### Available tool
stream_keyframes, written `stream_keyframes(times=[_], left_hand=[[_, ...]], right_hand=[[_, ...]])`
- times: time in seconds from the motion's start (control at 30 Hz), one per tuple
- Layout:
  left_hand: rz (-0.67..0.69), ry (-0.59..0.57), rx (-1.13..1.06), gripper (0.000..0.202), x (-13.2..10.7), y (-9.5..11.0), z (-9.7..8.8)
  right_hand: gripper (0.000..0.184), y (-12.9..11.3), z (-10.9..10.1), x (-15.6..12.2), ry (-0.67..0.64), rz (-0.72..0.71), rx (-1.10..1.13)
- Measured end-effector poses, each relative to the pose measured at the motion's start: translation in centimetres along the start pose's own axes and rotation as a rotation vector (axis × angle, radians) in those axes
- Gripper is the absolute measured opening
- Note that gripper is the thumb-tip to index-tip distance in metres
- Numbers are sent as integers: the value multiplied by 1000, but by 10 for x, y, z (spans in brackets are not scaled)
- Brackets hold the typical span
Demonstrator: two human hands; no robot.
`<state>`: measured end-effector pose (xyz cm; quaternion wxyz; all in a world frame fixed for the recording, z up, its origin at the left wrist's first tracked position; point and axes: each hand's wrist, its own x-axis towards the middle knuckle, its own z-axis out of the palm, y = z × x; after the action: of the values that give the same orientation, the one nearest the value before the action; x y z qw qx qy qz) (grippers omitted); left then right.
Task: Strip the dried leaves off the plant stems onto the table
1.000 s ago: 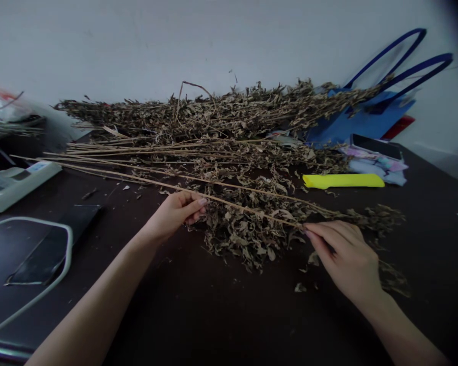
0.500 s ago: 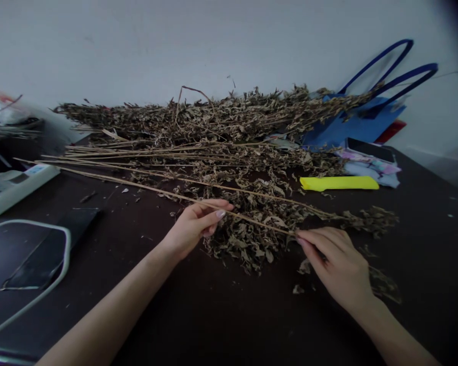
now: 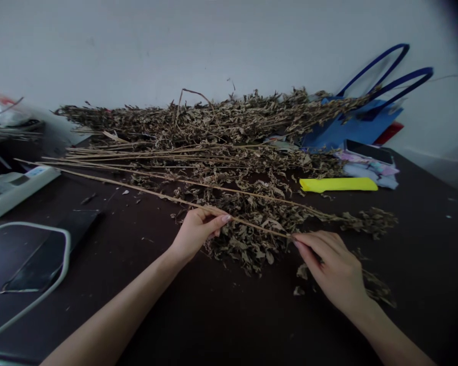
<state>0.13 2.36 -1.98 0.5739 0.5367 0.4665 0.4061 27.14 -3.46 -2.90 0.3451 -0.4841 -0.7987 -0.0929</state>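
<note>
A long dried plant stem [image 3: 259,227] runs slantwise across the front, bare toward the left and leafy past my right hand. My left hand [image 3: 202,226] pinches it near the middle between thumb and fingers. Further right, my right hand [image 3: 330,259] is closed on the same stem, and its palm hides part of it. Dried leaves [image 3: 248,249] lie heaped beneath and between the hands. Just behind, another stem [image 3: 259,194] stretches to a leafy tip at the right.
A big bundle of dried plants [image 3: 221,119] lies against the wall. At right are a blue bag [image 3: 336,127], a phone [image 3: 368,151] on a cloth and a yellow strip [image 3: 338,184]. At left are a white power strip [image 3: 19,188], a black flat case [image 3: 49,254] and a pale metal frame [image 3: 66,254].
My left hand has tightened its fingers on the stem and shifted slightly right and down. My right hand has moved a little left along with the stem.
</note>
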Motion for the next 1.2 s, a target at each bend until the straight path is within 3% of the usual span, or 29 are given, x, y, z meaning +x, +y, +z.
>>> stream_keyframes(times=[0.23,0.67,0.83,1.03,1.2], left_hand=[[-26,94,55,23,0,-3,6],[139,149,216,23,-3,-3,9],[193,172,152,20,-5,-11,16],[143,84,157,18,-5,-14,20],[71,83,79,25,-2,-12,18]], right_hand=[[11,-2,2,-2,-1,25,-2],[12,-2,5,-6,-52,120,56],[17,1,8,-6,-68,135,53],[19,4,13,-8,-88,138,43],[18,2,11,-8,-87,121,6]])
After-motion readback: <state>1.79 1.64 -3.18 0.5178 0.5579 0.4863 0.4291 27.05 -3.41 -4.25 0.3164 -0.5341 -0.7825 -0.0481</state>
